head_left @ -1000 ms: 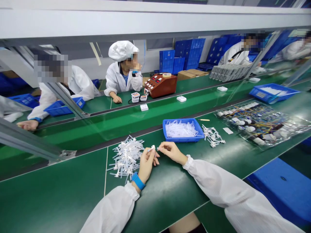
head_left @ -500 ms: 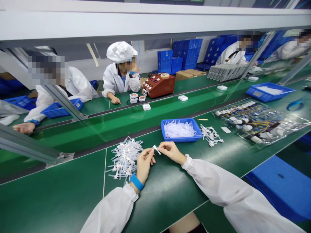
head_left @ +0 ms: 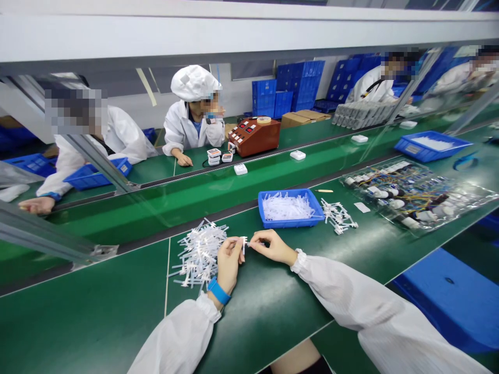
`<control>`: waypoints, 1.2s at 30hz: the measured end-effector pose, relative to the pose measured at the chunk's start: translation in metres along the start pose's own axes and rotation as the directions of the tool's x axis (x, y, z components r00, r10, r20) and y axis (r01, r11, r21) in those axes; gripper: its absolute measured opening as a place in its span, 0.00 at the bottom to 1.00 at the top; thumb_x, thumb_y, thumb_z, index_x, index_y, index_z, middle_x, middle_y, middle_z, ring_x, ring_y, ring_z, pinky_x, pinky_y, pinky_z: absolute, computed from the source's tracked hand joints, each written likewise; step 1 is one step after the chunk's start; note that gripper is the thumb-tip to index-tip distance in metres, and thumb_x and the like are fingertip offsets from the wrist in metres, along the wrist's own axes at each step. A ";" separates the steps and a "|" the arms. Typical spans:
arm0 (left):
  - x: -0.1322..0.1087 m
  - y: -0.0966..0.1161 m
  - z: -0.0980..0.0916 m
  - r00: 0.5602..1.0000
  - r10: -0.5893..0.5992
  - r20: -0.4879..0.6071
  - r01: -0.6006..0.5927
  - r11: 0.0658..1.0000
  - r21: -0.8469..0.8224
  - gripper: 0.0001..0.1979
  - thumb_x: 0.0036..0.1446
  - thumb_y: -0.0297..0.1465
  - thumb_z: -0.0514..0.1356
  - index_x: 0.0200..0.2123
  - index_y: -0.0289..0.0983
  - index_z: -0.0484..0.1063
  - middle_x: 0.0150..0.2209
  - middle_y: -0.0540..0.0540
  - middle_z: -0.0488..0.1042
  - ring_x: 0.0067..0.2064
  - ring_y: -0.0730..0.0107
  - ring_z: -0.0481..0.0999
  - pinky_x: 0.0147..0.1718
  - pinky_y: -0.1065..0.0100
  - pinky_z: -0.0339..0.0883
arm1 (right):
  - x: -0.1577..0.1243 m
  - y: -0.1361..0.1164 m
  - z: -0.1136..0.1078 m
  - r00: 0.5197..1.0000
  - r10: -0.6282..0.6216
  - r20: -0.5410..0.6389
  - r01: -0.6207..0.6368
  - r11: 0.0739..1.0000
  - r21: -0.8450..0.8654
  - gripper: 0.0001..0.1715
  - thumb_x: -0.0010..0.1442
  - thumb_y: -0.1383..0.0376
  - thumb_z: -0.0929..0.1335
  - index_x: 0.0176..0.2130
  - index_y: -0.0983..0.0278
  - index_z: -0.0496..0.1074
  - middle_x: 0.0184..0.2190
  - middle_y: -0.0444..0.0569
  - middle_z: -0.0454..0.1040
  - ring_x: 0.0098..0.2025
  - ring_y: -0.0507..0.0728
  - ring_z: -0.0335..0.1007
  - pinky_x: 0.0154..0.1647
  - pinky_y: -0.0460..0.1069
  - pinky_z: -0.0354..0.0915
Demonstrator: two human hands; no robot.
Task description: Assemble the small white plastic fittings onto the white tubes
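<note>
brought closer together since half a second ago: left hand (head_left: 228, 259) and right hand (head_left: 273, 246); part (head_left: 244, 242) turned from tilted to upright. pile (head_left: 200, 252) of white pieces is seen just left of the left hand. part is pinched between fingertips of both hands, just above the table (head_left: 97, 311). tray (head_left: 290, 223) lies beyond, heap (head_left: 338, 215) beside it, bag (head_left: 413, 195) far right.

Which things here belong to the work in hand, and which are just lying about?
In hand: small white plastic piece pinched between left hand and right hand; heap of white plastic sticks; blue plastic tray of white sticks.
Lying about: clear bag of wired parts; red-brown button box; white square casing on the belt.
</note>
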State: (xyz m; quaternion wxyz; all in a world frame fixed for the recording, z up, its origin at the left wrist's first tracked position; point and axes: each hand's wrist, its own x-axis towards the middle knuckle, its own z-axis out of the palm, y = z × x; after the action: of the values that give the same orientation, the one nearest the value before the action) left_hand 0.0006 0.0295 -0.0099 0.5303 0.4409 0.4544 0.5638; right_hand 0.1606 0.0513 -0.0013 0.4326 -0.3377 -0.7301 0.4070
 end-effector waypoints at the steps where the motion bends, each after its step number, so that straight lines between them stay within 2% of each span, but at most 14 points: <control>1: 0.000 0.000 0.000 1.000 0.003 -0.001 -0.003 1.000 0.006 0.17 0.52 0.43 0.64 0.33 0.35 0.67 0.16 0.57 0.63 0.16 0.80 0.60 0.16 0.77 0.51 | 0.000 0.000 0.000 1.000 0.002 -0.008 -0.002 1.000 -0.003 0.18 0.61 0.57 0.66 0.27 0.68 0.72 0.21 0.43 0.64 0.23 0.49 0.56 0.25 0.45 0.54; 23: -0.001 0.001 0.000 0.999 0.001 0.034 -0.003 0.998 0.071 0.17 0.52 0.43 0.63 0.33 0.35 0.69 0.16 0.57 0.63 0.17 0.79 0.61 0.18 0.76 0.53 | 0.001 0.001 0.000 0.998 0.048 -0.045 -0.048 0.999 0.000 0.19 0.60 0.55 0.66 0.29 0.68 0.73 0.21 0.43 0.64 0.24 0.49 0.55 0.24 0.45 0.54; 36: -0.001 0.002 0.001 0.999 -0.010 0.037 0.007 0.997 0.072 0.17 0.52 0.44 0.63 0.33 0.36 0.68 0.16 0.57 0.62 0.16 0.80 0.60 0.17 0.76 0.53 | 0.001 0.002 0.000 0.998 0.027 -0.060 -0.029 0.999 -0.022 0.18 0.61 0.56 0.65 0.30 0.68 0.73 0.23 0.45 0.67 0.25 0.50 0.57 0.26 0.45 0.56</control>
State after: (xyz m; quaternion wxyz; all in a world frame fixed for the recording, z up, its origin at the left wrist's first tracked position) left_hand 0.0013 0.0283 -0.0082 0.5249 0.4684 0.4661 0.5365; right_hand 0.1602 0.0530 -0.0031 0.4447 -0.3648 -0.7167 0.3943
